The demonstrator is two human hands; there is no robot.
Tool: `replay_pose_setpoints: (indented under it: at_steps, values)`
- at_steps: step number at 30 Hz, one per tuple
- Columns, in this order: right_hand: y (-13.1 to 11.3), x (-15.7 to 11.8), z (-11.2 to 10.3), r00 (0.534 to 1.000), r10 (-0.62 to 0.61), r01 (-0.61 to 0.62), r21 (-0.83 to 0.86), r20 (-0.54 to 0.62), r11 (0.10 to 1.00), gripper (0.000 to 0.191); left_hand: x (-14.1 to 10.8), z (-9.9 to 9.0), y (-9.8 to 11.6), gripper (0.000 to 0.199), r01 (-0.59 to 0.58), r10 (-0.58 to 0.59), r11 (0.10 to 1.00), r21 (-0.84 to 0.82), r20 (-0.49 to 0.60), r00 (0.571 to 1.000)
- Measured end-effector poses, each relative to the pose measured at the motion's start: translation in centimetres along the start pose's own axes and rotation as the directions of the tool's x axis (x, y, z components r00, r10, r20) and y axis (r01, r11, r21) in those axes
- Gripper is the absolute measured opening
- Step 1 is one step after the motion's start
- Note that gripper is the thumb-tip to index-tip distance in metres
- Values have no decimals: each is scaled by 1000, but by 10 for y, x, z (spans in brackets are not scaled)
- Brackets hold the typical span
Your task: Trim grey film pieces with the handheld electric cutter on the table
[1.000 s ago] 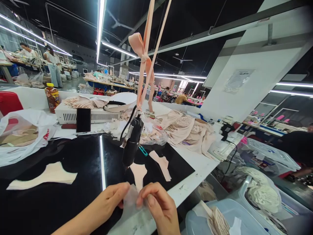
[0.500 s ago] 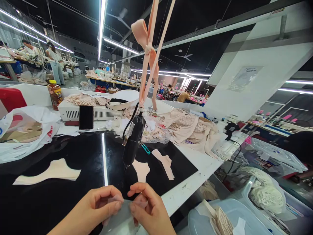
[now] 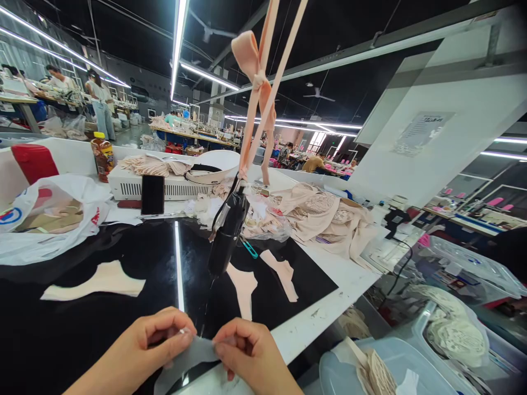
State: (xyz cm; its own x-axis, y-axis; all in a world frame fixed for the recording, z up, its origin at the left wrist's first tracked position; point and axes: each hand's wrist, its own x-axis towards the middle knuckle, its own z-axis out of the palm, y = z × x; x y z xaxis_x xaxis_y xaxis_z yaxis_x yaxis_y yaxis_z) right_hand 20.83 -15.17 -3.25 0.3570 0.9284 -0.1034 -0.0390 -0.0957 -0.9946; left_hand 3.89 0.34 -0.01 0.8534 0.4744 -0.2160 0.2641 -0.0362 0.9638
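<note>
A thin, see-through whitish sheet [image 3: 187, 359] is stretched between my two hands near the front edge. My left hand [image 3: 158, 343] pinches its left part between thumb and forefinger. At its right end my right hand [image 3: 249, 351] grips it in a similar pinch. Beyond the hands, a black corded hand tool [image 3: 227, 236] hangs from knotted peach fabric straps [image 3: 257, 82]. Pale cut fabric pieces lie on the black worktop [image 3: 123, 241]: a long curved piece [image 3: 96, 281] at left, a Y-shaped piece [image 3: 244, 288] behind the tool, and a narrow piece [image 3: 281, 274] at right.
Along the back are a plastic bag [image 3: 53, 219], a phone [image 3: 152, 195], a white vented box [image 3: 123, 189], a bottle [image 3: 101, 156], a beige fabric pile [image 3: 329, 214] and a teal clip [image 3: 249, 249]. Plastic bins [image 3: 382, 367] stand lower right. People work at distant tables.
The sheet is now drawn flatter between my hands, and they sit slightly farther apart. The whole view has shifted slightly, so the background appears farther right.
</note>
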Motion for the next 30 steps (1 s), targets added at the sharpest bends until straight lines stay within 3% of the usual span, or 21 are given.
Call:
replay_pose_setpoints:
  at_steps: [17, 23, 30]
  values:
    - [6, 5, 2, 1000, -1, 4, -98, 32, 995, 12, 0, -2, -6, 46, 30, -30, 999, -20, 3, 1000]
    - [4, 6, 4, 1000, 10, -14, -130, -25, 991, 15, 3, -8, -11, 45, 21, -21, 1000, 21, 16, 1000]
    - [5, 5, -2, 999, 14, -19, -142, -40, 990, 25, 6, -9, -15, 34, 50, -50, 995, -90, 3, 999]
